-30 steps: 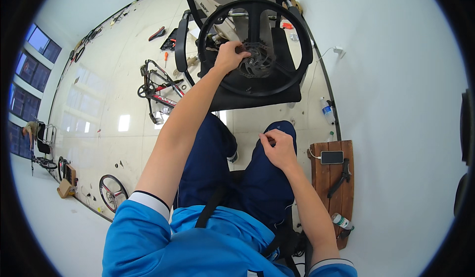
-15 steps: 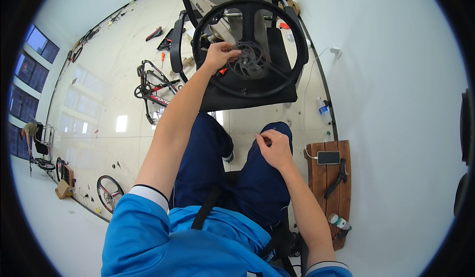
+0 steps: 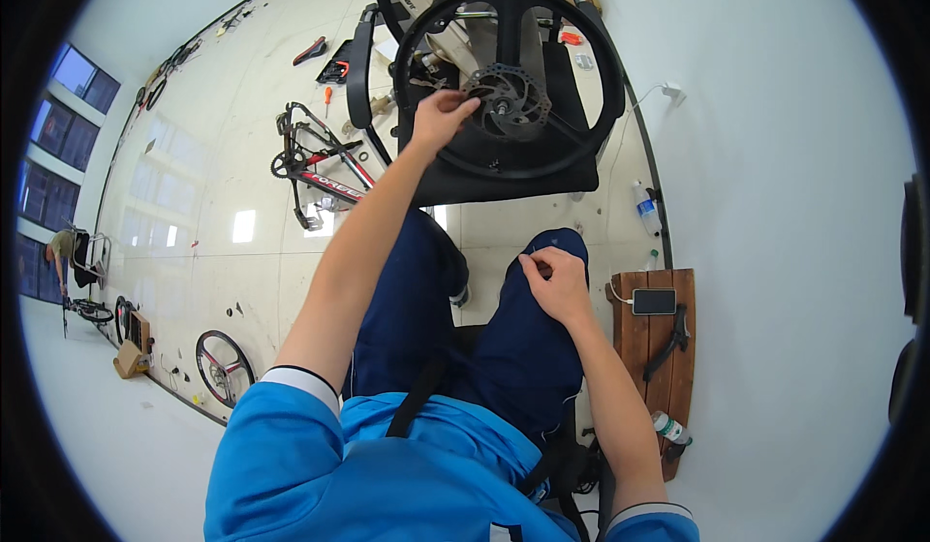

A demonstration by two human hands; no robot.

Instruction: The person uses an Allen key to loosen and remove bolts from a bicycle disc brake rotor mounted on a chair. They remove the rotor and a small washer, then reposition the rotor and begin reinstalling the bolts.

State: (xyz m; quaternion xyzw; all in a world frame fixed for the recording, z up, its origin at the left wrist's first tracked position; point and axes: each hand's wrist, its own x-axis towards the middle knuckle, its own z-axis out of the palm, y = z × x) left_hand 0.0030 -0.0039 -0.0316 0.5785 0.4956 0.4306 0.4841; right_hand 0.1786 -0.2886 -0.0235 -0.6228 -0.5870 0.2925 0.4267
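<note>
A black spoked bicycle wheel (image 3: 511, 33) lies across the seat of a black office chair (image 3: 436, 189). At its hub is a dark, perforated brake disc (image 3: 528, 106). My left hand (image 3: 443, 122) reaches to the disc's left edge, thumb and fingers drawn together in a pinch; anything between the fingertips is too small to make out. On my right knee rests my right hand (image 3: 560, 282). Its thumb and forefinger are curled together into a loop, and what they may hold cannot be made out.
A red and black bicycle frame (image 3: 325, 182) lies on the floor at left, near an orange screwdriver (image 3: 327, 99) and a saddle (image 3: 310, 51). At right, a wooden bench (image 3: 632, 348) carries a phone (image 3: 654, 301) and a bottle (image 3: 671, 428). Another person (image 3: 60, 251) bends down far left.
The brake disc, blurred before, now appears sharp. My left fingertips have drawn back from near the hub to the disc's left edge. My right hand stays on the knee. The whole view has shifted slightly.
</note>
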